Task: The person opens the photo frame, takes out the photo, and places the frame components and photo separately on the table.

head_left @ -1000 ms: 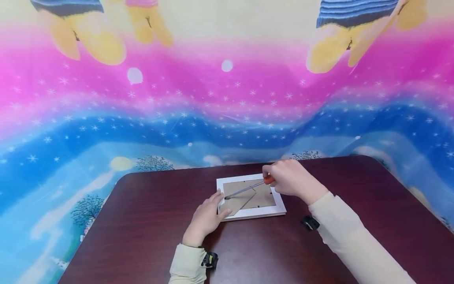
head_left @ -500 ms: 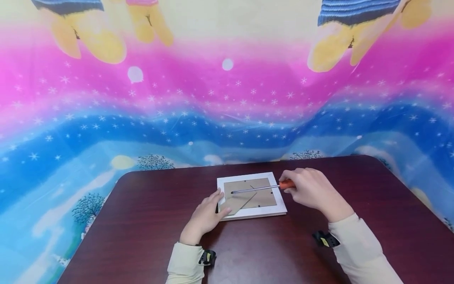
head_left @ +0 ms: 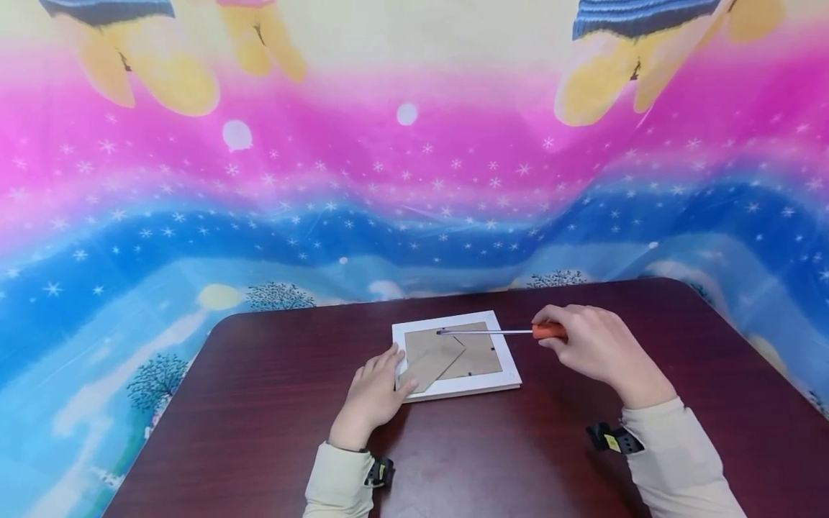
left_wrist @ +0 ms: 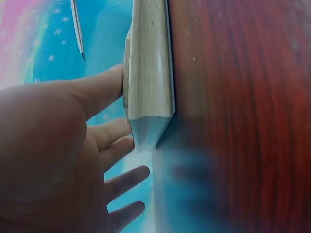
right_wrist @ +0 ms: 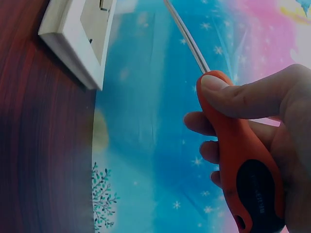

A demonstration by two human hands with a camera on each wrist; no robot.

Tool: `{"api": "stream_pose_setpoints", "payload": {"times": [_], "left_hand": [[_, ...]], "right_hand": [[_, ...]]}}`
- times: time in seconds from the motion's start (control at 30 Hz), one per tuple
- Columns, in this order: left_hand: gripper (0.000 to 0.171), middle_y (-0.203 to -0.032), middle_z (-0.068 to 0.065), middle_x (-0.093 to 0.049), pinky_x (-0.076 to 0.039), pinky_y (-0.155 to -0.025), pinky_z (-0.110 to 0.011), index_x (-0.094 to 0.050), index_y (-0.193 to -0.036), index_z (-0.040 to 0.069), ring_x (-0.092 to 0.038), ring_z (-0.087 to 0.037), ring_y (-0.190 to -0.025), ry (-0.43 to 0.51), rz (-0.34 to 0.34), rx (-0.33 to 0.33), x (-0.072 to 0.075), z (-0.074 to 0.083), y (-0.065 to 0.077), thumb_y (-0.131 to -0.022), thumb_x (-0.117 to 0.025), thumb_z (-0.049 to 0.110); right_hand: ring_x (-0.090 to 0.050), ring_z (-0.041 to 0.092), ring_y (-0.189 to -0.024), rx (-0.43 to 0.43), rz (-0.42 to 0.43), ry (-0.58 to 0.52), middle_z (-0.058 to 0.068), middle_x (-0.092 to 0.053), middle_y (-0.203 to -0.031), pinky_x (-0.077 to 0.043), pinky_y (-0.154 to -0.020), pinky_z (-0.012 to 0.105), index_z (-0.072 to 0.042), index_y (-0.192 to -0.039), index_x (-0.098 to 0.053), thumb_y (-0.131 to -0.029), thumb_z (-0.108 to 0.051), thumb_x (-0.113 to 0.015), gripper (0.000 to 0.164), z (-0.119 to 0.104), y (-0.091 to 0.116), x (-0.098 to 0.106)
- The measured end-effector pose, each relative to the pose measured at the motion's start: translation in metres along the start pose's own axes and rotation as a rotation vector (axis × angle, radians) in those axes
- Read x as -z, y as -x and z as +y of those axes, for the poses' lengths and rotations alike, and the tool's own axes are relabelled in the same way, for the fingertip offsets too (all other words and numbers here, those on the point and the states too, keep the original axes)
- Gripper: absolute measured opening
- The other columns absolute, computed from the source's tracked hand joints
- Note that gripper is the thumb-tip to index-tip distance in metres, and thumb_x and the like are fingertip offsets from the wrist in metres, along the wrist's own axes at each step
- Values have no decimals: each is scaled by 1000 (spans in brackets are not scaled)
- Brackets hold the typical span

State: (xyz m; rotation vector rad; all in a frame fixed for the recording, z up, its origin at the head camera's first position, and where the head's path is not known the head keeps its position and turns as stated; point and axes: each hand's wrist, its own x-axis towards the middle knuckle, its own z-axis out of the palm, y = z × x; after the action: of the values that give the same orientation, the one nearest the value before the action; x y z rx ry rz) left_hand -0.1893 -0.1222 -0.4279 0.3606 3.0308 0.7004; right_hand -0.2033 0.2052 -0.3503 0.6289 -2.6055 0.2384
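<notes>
A white picture frame [head_left: 510, 368] lies face down, its brown backing board [head_left: 484, 360] and folded stand [head_left: 430, 365] upward. Small dark tabs sit along the backing's edges. My left hand [head_left: 370, 394] rests at the frame's left side, thumb against the stand's lower corner [left_wrist: 126, 77], other fingers extended along the edge. In my right hand [head_left: 605, 352] is a screwdriver [right_wrist: 238, 141] with an orange and black handle, thumb and fingers wrapped round it. Its metal shaft [head_left: 512, 332] points left across the frame, the tip overlapping the backing close to the far-edge tab.
The dark reddish wooden table [head_left: 278, 403] extends around the frame on all sides. Behind it hangs a colourful printed cloth [head_left: 363, 180] with snowflakes. Black camera straps [head_left: 381, 472] are on both wrists.
My right hand has drawn back to the right with the screwdriver. The tip has moved from the frame's left side toward the far edge. My left hand has stayed at the frame.
</notes>
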Motion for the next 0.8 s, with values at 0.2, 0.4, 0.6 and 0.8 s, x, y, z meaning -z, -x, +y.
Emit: {"api": "stream_pose_setpoints", "payload": {"times": [0.2,0.4,0.6,0.8], "left_hand": [[62,-152,-16,-36,-33,-107,-58,-38,-143,5,-36,-37,-133,-55,8,13,1,7,2,-93,-51,40],[65,-145,-20,-41,-35,-106,-55,-39,-141,2,-37,-37,-130,-108,10,45,-1,18,7,-92,-52,43],[63,-125,-21,-48,-40,-100,-47,-46,-126,-3,-42,-33,-119,-275,54,75,-6,37,13,-89,-52,48],[75,-136,-21,-47,-29,-112,-45,-44,-132,-5,-36,-32,-131,-459,39,140,-13,53,12,-90,-42,57]], "right_hand": [[-57,16,-61,-2,14,-2,2,-70,-70,-50,-56,39,-20,-93,-71,-71,-22,-77,23,5,-2,4],[-56,15,-60,-36,-12,-4,2,-71,-71,-49,-55,39,-21,-94,-71,-72,-23,-76,23,7,0,8],[-55,15,-59,-37,-2,-12,2,-71,-71,-48,-55,39,-21,-93,-71,-71,-22,-77,23,9,3,8],[-53,14,-58,-33,-1,-18,1,-71,-70,-46,-53,37,-21,-94,-71,-72,-22,-76,23,8,2,6]]}}
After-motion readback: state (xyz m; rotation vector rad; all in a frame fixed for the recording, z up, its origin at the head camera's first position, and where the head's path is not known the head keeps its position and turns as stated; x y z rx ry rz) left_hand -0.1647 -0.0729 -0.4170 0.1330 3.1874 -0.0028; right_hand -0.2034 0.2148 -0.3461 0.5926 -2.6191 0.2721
